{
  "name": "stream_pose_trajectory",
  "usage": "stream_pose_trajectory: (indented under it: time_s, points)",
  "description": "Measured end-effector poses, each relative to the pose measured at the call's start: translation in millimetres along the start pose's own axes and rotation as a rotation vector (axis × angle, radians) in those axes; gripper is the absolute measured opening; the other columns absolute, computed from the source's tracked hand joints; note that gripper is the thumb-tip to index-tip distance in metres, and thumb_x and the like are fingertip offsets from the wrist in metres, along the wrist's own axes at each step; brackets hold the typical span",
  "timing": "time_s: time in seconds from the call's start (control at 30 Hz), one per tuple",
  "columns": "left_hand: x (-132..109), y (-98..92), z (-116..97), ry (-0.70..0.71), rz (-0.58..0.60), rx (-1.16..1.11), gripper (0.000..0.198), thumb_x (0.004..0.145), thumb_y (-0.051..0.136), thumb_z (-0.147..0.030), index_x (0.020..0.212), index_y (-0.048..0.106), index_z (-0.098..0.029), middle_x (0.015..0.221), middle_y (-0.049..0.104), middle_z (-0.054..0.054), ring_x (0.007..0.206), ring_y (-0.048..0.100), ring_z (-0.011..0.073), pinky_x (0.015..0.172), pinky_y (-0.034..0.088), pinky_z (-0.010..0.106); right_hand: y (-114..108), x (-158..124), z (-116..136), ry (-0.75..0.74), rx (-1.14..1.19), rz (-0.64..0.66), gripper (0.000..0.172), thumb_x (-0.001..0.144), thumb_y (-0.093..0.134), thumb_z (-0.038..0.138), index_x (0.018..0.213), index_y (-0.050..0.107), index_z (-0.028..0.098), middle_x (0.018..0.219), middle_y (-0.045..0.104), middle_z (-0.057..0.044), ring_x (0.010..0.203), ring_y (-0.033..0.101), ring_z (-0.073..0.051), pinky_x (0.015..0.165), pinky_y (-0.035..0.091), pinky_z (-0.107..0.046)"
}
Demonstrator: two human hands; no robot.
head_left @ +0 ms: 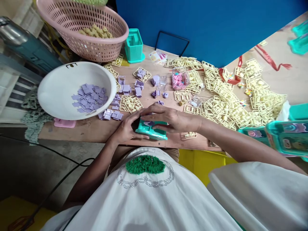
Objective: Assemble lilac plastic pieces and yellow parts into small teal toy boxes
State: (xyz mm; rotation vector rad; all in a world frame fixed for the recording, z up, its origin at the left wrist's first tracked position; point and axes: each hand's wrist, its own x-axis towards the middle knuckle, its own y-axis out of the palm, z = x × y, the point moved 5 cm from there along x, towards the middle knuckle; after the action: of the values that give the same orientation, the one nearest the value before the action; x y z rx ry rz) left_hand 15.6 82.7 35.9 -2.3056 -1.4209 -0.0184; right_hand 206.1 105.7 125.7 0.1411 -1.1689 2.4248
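Both hands are on a turquoise plastic box (154, 131) at the table's front edge. My left hand (128, 128) grips its left side, thumb along the front rim. From the right, my right hand (169, 119) reaches over the box, its fingers bent round the top and a purple piece (148, 123) partly visible beneath them. Just behind the hands lies a cream frame of small parts (131, 103). Purple pieces (138, 88) are spread beyond it, near a clear box of pink pieces (180, 80).
A white bowl (54, 93) of purple pieces stands left, below a pink basket (96, 48). Cream part frames (223, 102) are heaped right. A blue panel (204, 29) rises behind. Turquoise boxes (276, 136) sit at far right, a turquoise container (134, 46) at the back.
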Motion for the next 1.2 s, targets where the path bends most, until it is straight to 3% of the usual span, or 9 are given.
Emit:
stream_pose_trajectory:
  time_s: [0.23,0.37,0.47,0.63,0.73,0.87,0.97,1.1,1.2]
  points:
    - [-6,6.3,-3,-0.025,-0.053,0.021,0.111,0.066,0.097,-0.064,0.160,0.055,-0.024,0.159,0.063,0.019,0.151,0.058,0.0386,0.128,0.049,0.054,-17,-3,-1,0.027,0.065,-0.210,0.040,0.112,0.057,0.035,0.148,0.067,0.020,0.127,0.074,-0.017,0.122,0.071,-0.024,0.103,0.061,-0.038]
    - [-18,-7.0,-33,-0.091,-0.296,0.019,0.103,0.068,0.095,-0.068,0.155,0.062,-0.024,0.153,0.067,0.017,0.147,0.061,0.0379,0.126,0.050,0.053,-23,-15,1,0.116,-0.020,-0.305,0.035,0.111,0.058,0.037,0.140,0.074,0.023,0.121,0.070,-0.016,0.116,0.070,-0.023,0.098,0.062,-0.037]
    - [-18,-17.5,-57,-0.173,-0.448,-0.233,0.063,0.089,0.083,-0.057,0.139,0.075,-0.020,0.121,0.081,0.013,0.104,0.079,0.0241,0.094,0.067,0.036,-25,-16,14,0.088,-0.036,-0.358,0.034,0.110,0.060,0.031,0.141,0.074,0.027,0.121,0.067,-0.014,0.114,0.069,-0.023,0.096,0.061,-0.036]
    - [0,-4.7,-67,-0.405,-0.369,-0.587,0.044,0.075,0.096,-0.051,0.103,0.086,-0.018,0.086,0.082,0.005,0.064,0.071,0.0128,0.064,0.064,0.025,-15,-5,36,0.049,-0.068,-0.364,0.047,0.111,0.054,0.022,0.157,0.061,0.031,0.136,0.065,-0.016,0.126,0.066,-0.026,0.106,0.059,-0.044]
    - [4,2.5,-65,-0.437,-0.364,-0.678,0.045,0.069,0.100,-0.051,0.095,0.084,-0.017,0.086,0.082,0.005,0.069,0.074,0.0146,0.068,0.066,0.027,-10,-4,41,0.036,-0.003,-0.447,0.048,0.111,0.056,0.025,0.159,0.058,0.028,0.140,0.066,-0.018,0.133,0.065,-0.028,0.109,0.058,-0.048]
    - [1,4.3,-69,-0.380,-0.323,-0.575,0.037,0.080,0.093,-0.050,0.093,0.083,-0.017,0.089,0.081,0.004,0.077,0.077,0.0166,0.075,0.067,0.029,-9,-10,42,0.065,-0.044,-0.581,0.040,0.106,0.068,0.026,0.146,0.070,0.026,0.130,0.073,-0.016,0.120,0.072,-0.025,0.099,0.063,-0.042]
    - [-2,-1.6,-68,-0.240,-0.308,-0.375,0.035,0.089,0.085,-0.051,0.106,0.082,-0.020,0.116,0.080,0.009,0.108,0.079,0.0243,0.096,0.068,0.036,-12,-19,38,0.119,-0.052,-0.696,0.030,0.103,0.074,0.028,0.132,0.080,0.024,0.118,0.079,-0.014,0.109,0.077,-0.024,0.093,0.065,-0.040]
    - [-11,1.7,-41,-0.146,-0.233,-0.052,0.095,0.070,0.099,-0.056,0.152,0.062,-0.026,0.162,0.058,0.015,0.159,0.048,0.0371,0.134,0.039,0.056,-9,-29,27,0.254,-0.005,-0.765,0.025,0.100,0.078,0.036,0.122,0.084,0.027,0.115,0.082,-0.012,0.107,0.078,-0.025,0.092,0.066,-0.041]
    - [-17,15.8,-12,-0.185,-0.171,-0.052,0.107,0.069,0.098,-0.059,0.159,0.053,-0.023,0.163,0.056,0.019,0.158,0.050,0.0390,0.133,0.040,0.058,2,-29,23,0.263,0.002,-0.685,0.026,0.102,0.075,0.036,0.124,0.084,0.027,0.117,0.081,-0.012,0.105,0.078,-0.025,0.092,0.065,-0.042]
